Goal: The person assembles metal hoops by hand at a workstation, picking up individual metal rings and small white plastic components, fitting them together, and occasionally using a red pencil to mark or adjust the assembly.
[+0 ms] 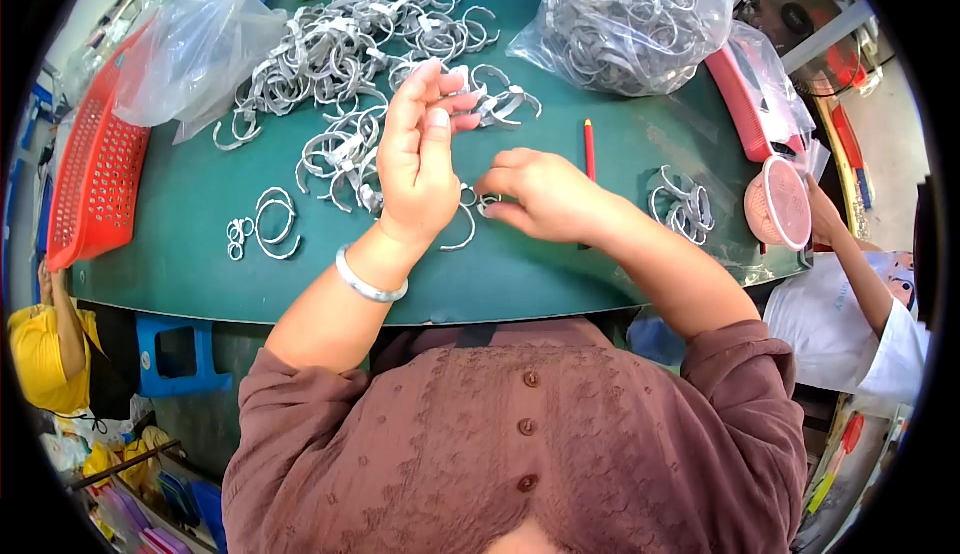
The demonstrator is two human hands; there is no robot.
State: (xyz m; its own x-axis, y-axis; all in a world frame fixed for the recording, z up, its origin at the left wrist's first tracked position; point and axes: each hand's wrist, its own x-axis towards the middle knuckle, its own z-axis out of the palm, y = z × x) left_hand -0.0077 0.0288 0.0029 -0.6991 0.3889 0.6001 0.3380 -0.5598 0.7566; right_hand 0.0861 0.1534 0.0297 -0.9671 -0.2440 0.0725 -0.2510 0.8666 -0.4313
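My left hand [420, 154] is raised over the green table, palm turned sideways, fingers loosely stretched and holding nothing that I can see. A silver bangle circles that wrist. Just to its right, my right hand [540, 192] has its thumb and fingers pinched on a small silver ring [487, 204], partly hidden by the fingertips. An open silver bangle [463, 236] lies between the two hands, its upper part behind my left hand. Left of my forearm are a few bangles [276, 224] laid together, with several small rings [237, 238] beside them.
A heap of silver bangles [330, 54] spreads beyond my left hand. A clear bag of bangles [630, 29] stands far right. Nearer are a red pencil [590, 149] and a small bangle pile [683, 206]. Red [105, 169] and pink baskets [778, 204] flank the table; people sit at both sides.
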